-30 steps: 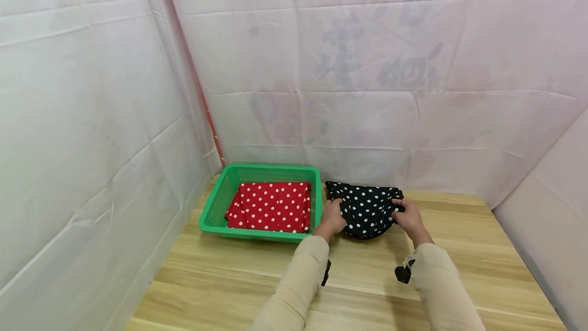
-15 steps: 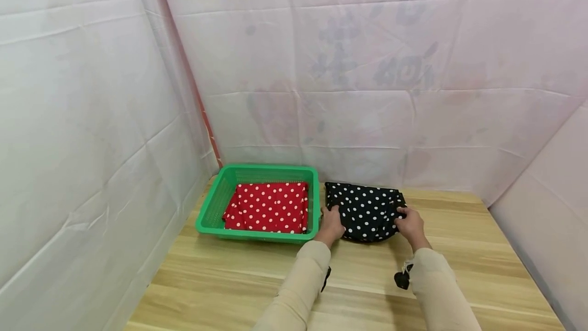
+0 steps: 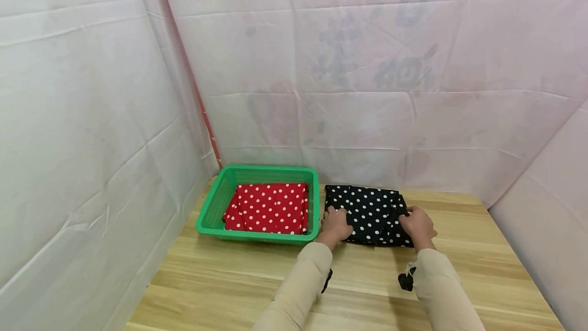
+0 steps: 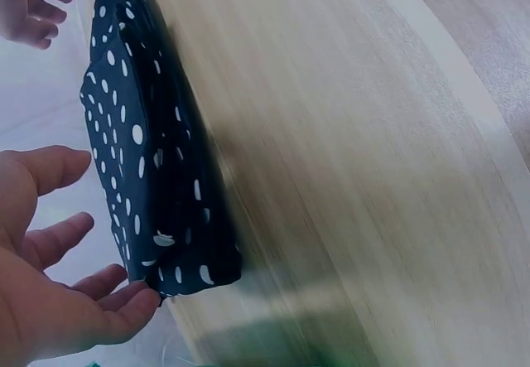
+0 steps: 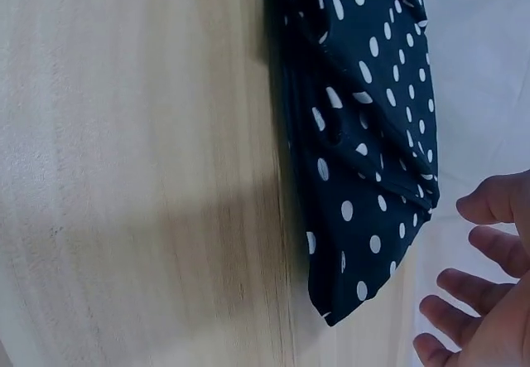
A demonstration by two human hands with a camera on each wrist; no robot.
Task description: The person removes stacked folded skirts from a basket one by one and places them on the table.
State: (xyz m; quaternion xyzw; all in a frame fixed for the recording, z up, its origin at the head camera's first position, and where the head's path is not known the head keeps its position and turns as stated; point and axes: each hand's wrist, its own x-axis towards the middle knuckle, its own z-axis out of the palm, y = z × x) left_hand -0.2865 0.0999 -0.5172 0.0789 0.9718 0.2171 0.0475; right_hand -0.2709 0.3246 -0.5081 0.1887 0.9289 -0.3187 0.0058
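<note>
One black polka-dot cloth (image 3: 367, 213), folded, lies below and right of the frame's centre: likely light, soft, floppy, best taken by both ends. Left hand (image 3: 337, 225), fingers spread, touches one end; right hand (image 3: 419, 224), fingers apart, is beside the other.

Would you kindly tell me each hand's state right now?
Left hand: open, at the black cloth.
Right hand: open, holding nothing, beside the black cloth.

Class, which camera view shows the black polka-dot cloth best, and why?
The head view: it shows most of the black polka-dot cloth, the left hand and right hand covering only parts of its sides. Left wrist view: slanted, running off the top. Right wrist view: one end close up, the rest cut off.
</note>
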